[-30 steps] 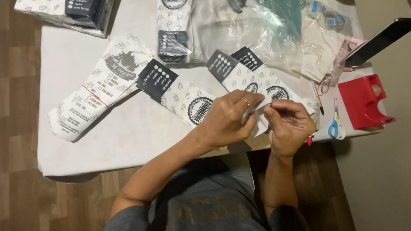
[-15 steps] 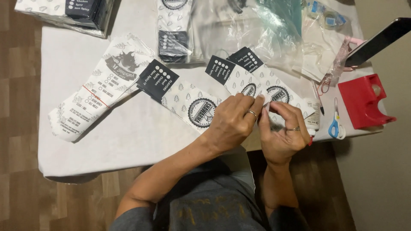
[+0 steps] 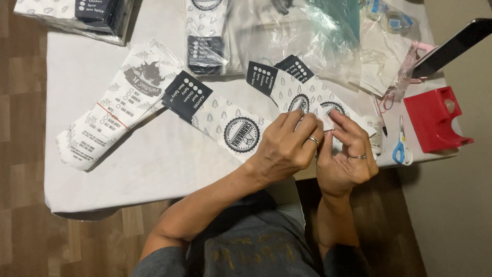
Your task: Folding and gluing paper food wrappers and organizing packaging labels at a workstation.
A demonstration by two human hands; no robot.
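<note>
A banded bundle of paper sleeves [image 3: 115,105] is lying finished at the left; loose sleeves [image 3: 225,120] are waiting mid-table. The left hand [image 3: 287,149] and right hand [image 3: 346,154] are pinching together one small white piece [image 3: 326,124], barely visible, at the table's near edge.

The hands are working on a printed paper sleeve [image 3: 328,110], just right of the middle of the frame. It is long and narrow, white with a pattern of small grey leaves, a round black stamp-like emblem near its middle and a dark navy end panel carrying white dots and lettering. It lies flat on the white table, slanting from upper left down to lower right, with the navy end pointing toward the top of the frame. Its lower end is hidden under the fingers. A second, matching sleeve [image 3: 287,92] lies just beside it, partly overlapping.
</note>
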